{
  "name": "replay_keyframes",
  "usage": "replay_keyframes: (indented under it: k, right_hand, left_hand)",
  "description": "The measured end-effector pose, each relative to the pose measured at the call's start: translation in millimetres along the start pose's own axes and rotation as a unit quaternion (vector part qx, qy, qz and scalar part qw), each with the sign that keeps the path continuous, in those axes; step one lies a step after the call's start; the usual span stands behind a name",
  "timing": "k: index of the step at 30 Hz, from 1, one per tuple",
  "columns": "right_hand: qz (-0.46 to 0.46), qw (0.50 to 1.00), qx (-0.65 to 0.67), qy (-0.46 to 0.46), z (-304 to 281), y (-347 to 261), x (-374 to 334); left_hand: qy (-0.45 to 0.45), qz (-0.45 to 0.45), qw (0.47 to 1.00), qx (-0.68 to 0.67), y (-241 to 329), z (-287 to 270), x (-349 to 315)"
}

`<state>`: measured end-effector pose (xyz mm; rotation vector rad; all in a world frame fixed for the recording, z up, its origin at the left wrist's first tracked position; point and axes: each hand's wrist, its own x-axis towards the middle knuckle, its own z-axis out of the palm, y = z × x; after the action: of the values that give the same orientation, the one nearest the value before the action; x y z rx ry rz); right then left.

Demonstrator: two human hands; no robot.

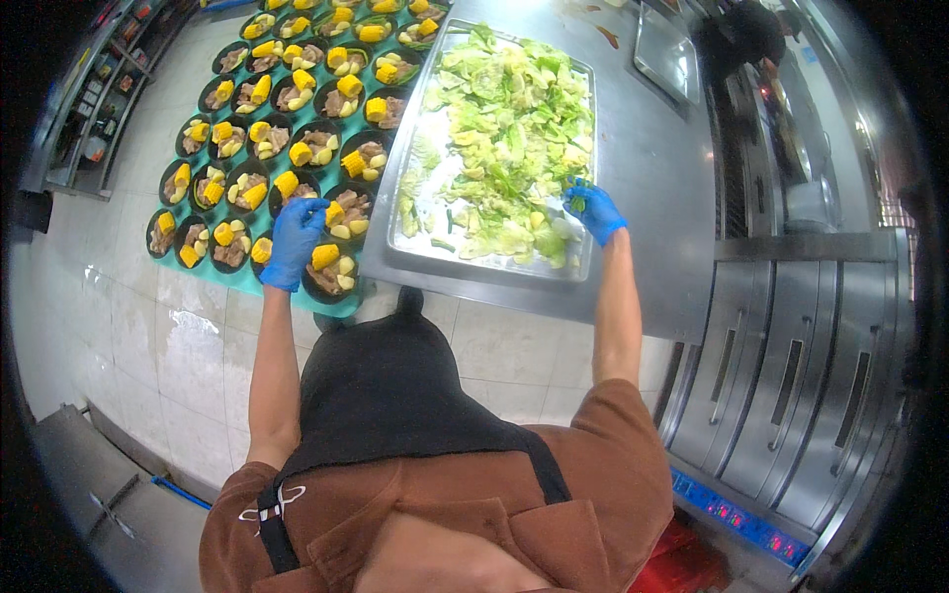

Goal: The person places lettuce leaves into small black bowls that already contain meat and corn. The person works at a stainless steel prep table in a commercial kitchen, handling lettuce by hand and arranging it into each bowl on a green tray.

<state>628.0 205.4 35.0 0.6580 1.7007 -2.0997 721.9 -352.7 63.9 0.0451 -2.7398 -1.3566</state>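
Note:
Both my hands wear blue gloves. My left hand (294,247) hovers over the near rows of black bowls, its fingers curled together beside a bowl of meat (348,210), corn and potato chunks; what they hold, if anything, is hidden. At the right edge of a large metal tray (415,225), my right hand (599,212) is closed on some green vegetable pieces (578,202). The tray is spread with chopped cabbage leaves (509,128), thinner at its left side, where a few short green pieces (442,243) lie on the bare metal.
Several rows of filled bowls stand in a green holder (213,276) left of the steel table (652,178). Another metal tray (664,54) lies at the table's far right. A person in dark clothes (741,40) is beyond it. Steel oven doors (781,366) line the right side.

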Motion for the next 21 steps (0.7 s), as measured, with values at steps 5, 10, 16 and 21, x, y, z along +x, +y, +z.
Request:
replay_keyframes:
  k: [5,10,16,21]
  right_hand:
    - [0.002,0.987,0.160,0.005,4.5,27.8,30.2]
    - [-0.052,0.998,-0.005,0.018,28.1,26.9,45.1]
    - [-0.009,0.994,0.074,-0.074,42.8,11.6,44.7]
    - [0.006,0.991,-0.082,-0.110,214.6,1.0,28.6]
  left_hand:
    - [0.021,-0.009,1.000,-0.009,-38.1,-32.8,-20.5]
    - [0.075,-0.110,0.990,-0.041,-101.6,-81.5,-80.3]
    - [0.168,-0.262,0.950,-0.017,-137.8,-169.3,-156.5]
    - [0.188,-0.368,0.910,0.020,-232.0,-219.2,-252.4]
